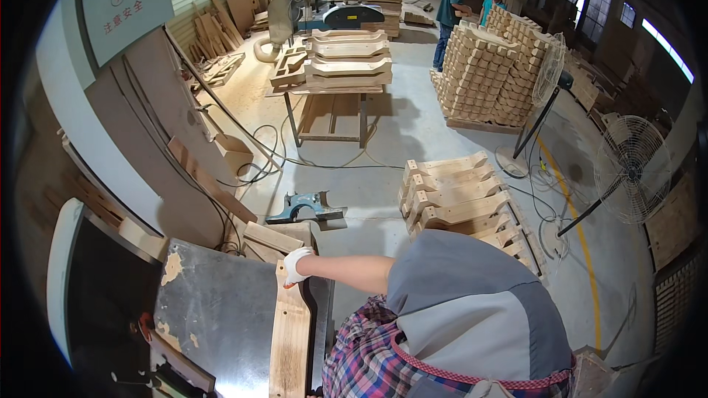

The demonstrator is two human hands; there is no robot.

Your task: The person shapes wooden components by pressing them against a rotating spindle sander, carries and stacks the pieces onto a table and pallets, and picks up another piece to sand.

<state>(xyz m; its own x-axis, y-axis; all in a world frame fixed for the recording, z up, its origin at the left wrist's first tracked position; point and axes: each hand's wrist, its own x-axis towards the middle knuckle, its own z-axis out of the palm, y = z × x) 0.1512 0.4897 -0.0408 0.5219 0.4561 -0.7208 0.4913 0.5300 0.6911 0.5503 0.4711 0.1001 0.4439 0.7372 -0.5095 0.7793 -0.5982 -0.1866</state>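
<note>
My right hand (297,266), in a white glove, grips the far end of a shaped wooden rail (290,337). The rail has bolt holes and a curved edge. It lies along the right side of a grey metal machine table (221,298) with worn tan patches. A dark edge (313,315) follows the rail's curve on the side nearest my body. The rail's near end runs out of the picture at the bottom. My left hand is out of view. At the table's lower left are a wooden block (182,362) and a red part (145,325), partly in shadow.
Several shaped rails (453,199) are stacked behind my shoulder. More lie on a workbench (332,90) near a machine (354,14). A blue metal part (304,207) and cables (260,160) lie on the floor. Two people stand beyond a tall wood stack (481,77). A fan (632,171) stands right.
</note>
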